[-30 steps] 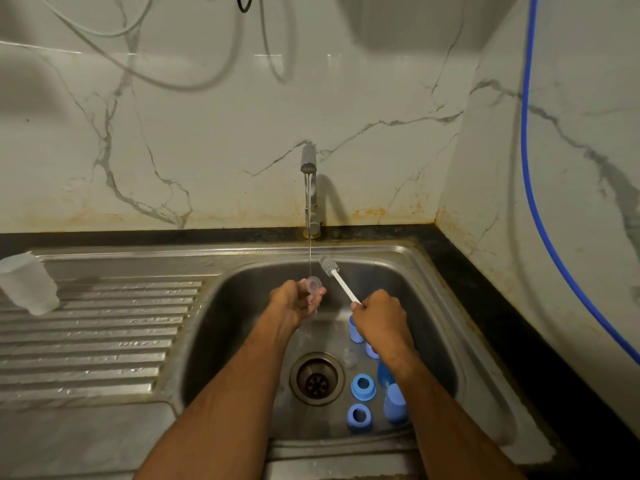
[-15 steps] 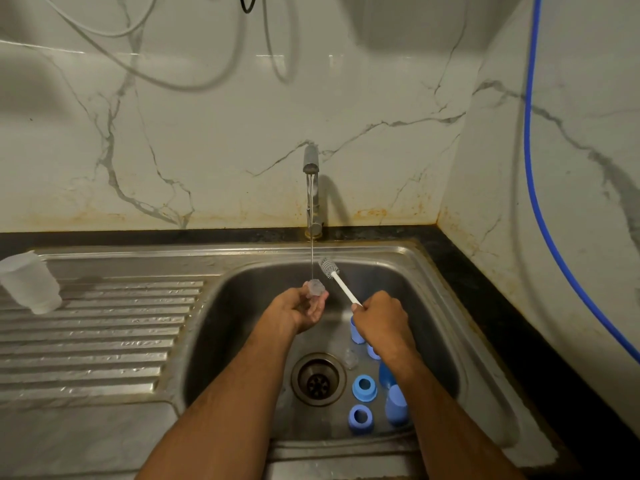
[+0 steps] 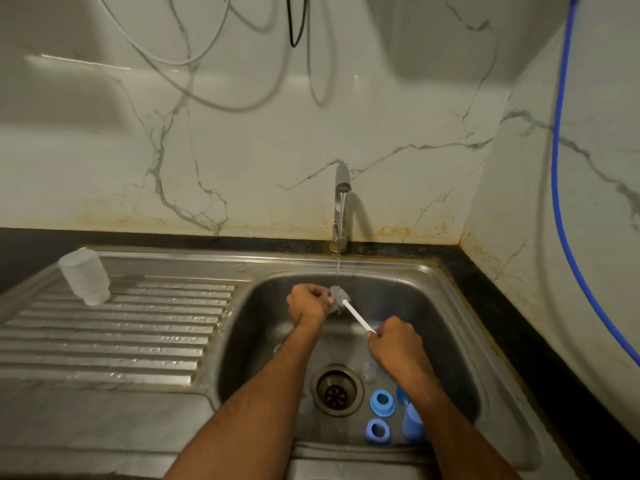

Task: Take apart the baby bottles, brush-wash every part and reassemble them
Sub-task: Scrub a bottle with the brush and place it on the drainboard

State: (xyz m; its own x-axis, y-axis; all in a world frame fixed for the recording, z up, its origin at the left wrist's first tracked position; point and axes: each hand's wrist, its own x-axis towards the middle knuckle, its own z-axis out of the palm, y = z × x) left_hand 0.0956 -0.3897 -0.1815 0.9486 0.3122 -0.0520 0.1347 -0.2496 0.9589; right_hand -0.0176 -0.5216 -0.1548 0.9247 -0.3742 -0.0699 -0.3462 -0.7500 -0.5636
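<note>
Over the sink basin (image 3: 450, 341), my left hand (image 3: 308, 306) grips a small clear bottle part (image 3: 333, 308), mostly hidden by the fingers. My right hand (image 3: 394, 344) holds the white handle of a small brush (image 3: 348, 306), whose grey bristle head touches that part. Two blue screw rings (image 3: 382, 403) (image 3: 377, 432) lie on the basin floor right of the drain (image 3: 336, 393). A blue cap (image 3: 412, 426) stands beside them, and another clear part (image 3: 369, 372) lies near the drain.
A thin stream runs from the tap (image 3: 342, 206) just behind the hands. An upturned clear bottle body (image 3: 85, 282) stands on the ribbed drainboard (image 3: 121, 337) at the left. A blue hose (image 3: 568, 202) hangs along the right wall. Cables hang above.
The left hand turned knuckles up and moved out of the stream. The brush head swung left and down onto the clear part. The view shifted, so the sink sits lower right.
</note>
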